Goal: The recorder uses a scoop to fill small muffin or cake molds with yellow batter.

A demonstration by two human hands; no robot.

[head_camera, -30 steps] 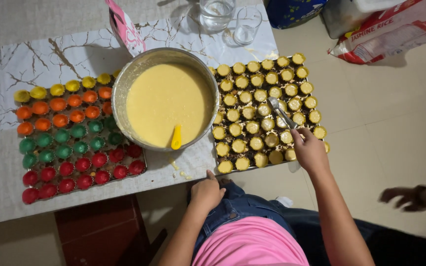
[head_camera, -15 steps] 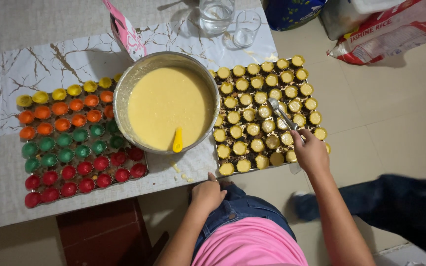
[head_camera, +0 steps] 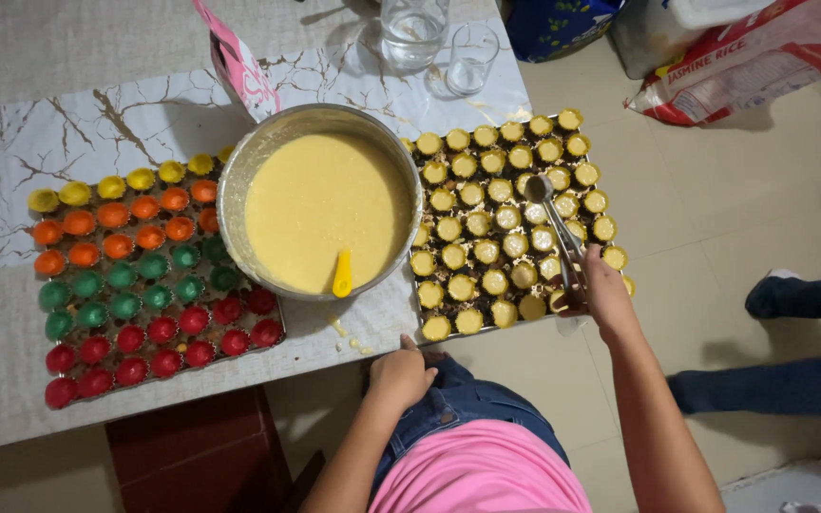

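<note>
My right hand (head_camera: 605,290) has its grip clenched around the handle of a long metal spoon (head_camera: 553,223), whose bowl reaches away from me and hangs over the middle of the tray of small yellow paper cups filled with batter (head_camera: 501,233). My left hand (head_camera: 401,370) grasps nothing; it rests curled against the near edge of the white marble-patterned bench (head_camera: 97,123), just below the gap between the tray and the bowl.

I judge the step in hand to be the filling of the yellow cups. Each one I can see already holds batter, so the spoon seems to be topping up or checking. I cannot tell whether the spoon carries any batter at this moment. The next move calls for a level wrist, so that nothing drips between cups, and for a short swing to the left of my grip, where the round metal bowl of yellow batter (head_camera: 320,214) stands with a yellow spatula (head_camera: 342,275) leaning inside it. Beyond the bowl, further left, a tray of yellow, orange, green and red cups (head_camera: 135,285) stands empty. A few drips of batter (head_camera: 349,337) lie on the bench near my left hand.

Against half a second ago, my grip and spoon sit in nearly the same place, and another person's legs (head_camera: 791,342) lie on the floor to my right.
</note>
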